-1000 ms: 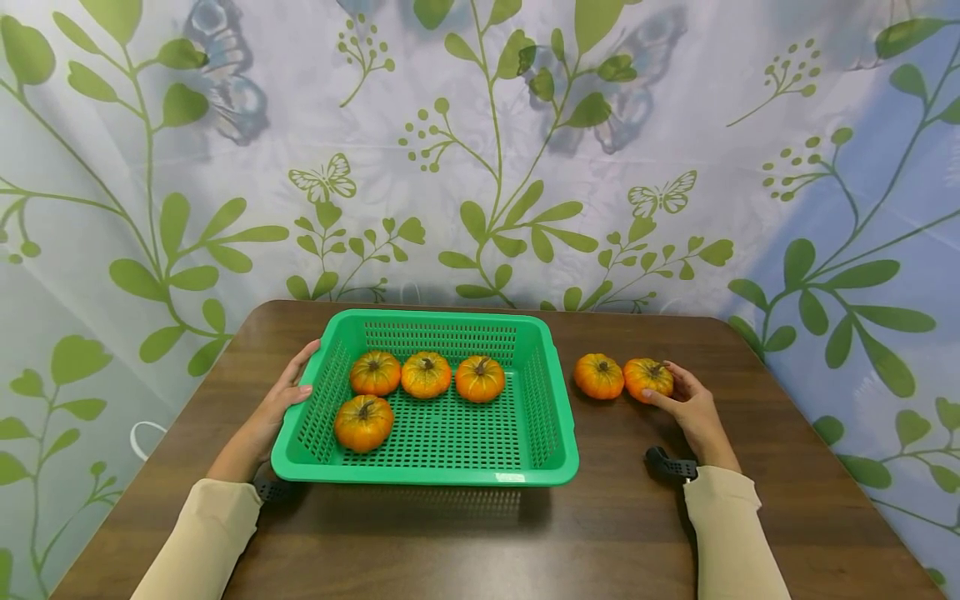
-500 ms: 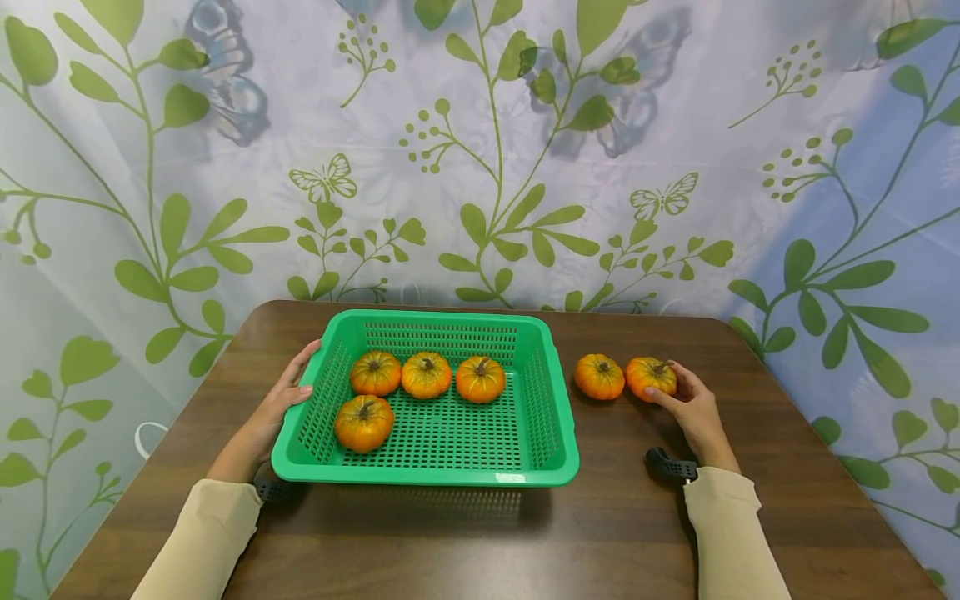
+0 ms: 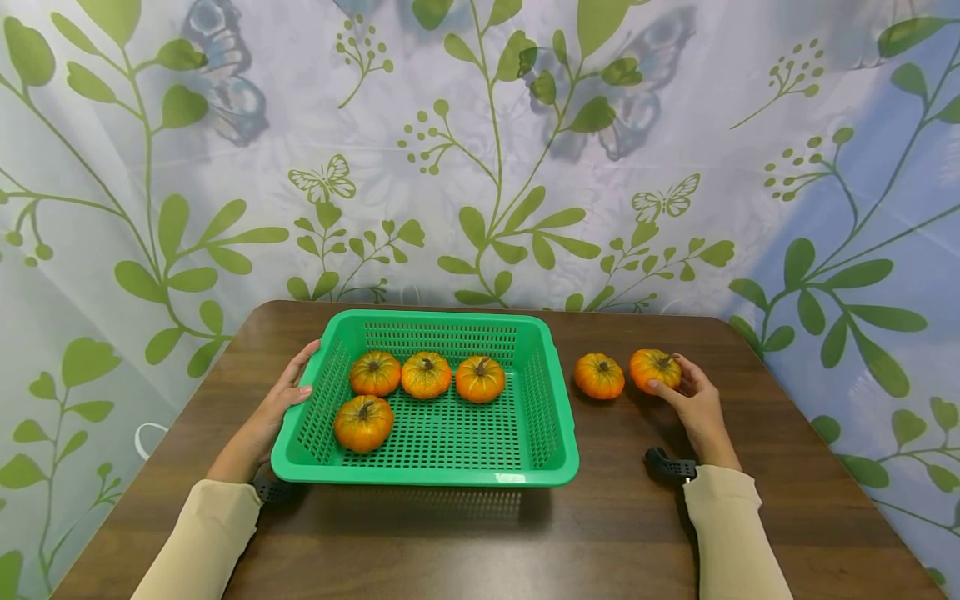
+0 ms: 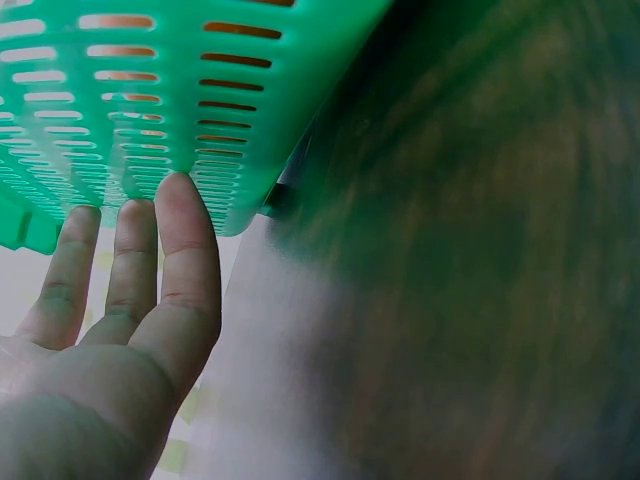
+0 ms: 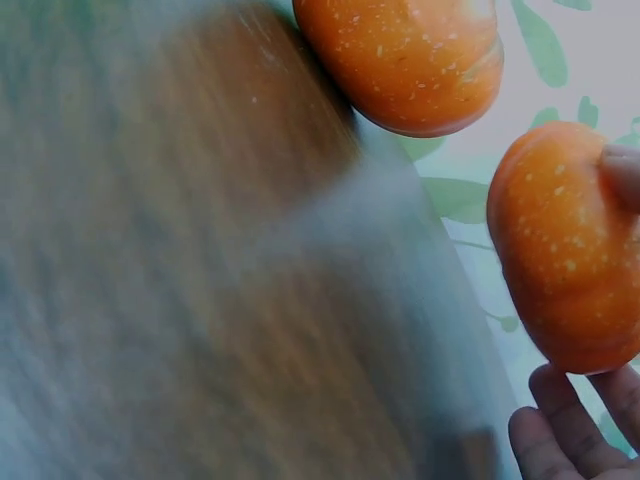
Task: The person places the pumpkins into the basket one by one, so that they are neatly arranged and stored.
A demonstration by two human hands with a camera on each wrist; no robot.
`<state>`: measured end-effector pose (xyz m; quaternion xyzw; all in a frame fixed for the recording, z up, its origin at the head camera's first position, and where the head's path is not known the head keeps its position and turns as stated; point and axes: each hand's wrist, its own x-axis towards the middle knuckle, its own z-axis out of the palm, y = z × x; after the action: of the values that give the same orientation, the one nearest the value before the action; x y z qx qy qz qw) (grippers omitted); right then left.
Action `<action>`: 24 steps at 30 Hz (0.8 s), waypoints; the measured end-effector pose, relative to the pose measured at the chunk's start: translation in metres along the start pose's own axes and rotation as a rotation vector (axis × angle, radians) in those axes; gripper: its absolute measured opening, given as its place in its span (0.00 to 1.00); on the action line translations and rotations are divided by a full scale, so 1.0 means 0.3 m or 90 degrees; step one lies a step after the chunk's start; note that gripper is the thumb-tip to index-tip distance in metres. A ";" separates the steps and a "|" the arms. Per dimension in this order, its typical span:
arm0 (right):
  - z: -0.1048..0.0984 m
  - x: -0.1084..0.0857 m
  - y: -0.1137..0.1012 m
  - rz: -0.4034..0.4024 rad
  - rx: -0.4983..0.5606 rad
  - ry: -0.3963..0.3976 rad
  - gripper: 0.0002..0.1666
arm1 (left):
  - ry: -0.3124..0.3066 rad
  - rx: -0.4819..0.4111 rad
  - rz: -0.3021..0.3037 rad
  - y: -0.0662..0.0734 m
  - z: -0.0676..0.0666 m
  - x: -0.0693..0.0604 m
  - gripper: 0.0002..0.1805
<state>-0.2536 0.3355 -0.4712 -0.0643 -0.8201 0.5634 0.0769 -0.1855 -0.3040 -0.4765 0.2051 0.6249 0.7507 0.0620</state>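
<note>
My left hand (image 3: pixel 273 412) is at the left side of a green plastic basket (image 3: pixel 423 476), thumb at the rim. In the left wrist view, straight fingers (image 4: pixel 185 245) touch the basket's slotted outer wall. Three small orange pumpkins (image 3: pixel 427 375) line the back of the basket, and another pumpkin (image 3: pixel 363 423) sits at its front left. My right hand (image 3: pixel 705 412) pinches a pumpkin (image 3: pixel 652 371) between thumb and fingers, seemingly just above the table. Left of it, apart, a pumpkin (image 3: pixel 598 377) rests on the table; both show in the right wrist view.
The brown wooden table (image 3: pixel 622 533) reaches back to a curtain (image 3: pixel 420 192) printed with leaves and butterflies. A black wrist device (image 3: pixel 670 467) sits by the right cuff. A thin white loop (image 3: pixel 138 437) shows beyond the table's left edge.
The pumpkin in my right hand has shifted slightly right and up, and a gap now separates it from its neighbour. My left hand and the basket have stayed put.
</note>
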 end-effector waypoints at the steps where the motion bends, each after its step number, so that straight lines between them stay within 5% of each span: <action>1: 0.000 0.000 -0.006 -0.002 0.000 0.001 0.47 | 0.001 0.001 0.000 0.000 0.000 -0.001 0.34; 24: 0.014 -0.026 -0.153 -0.161 0.006 0.004 0.43 | 0.002 -0.007 0.007 -0.004 -0.007 0.000 0.34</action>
<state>-0.2475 0.3139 -0.4303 0.0385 -0.8187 0.5529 0.1502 -0.1863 -0.3056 -0.4779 0.2072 0.6200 0.7545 0.0581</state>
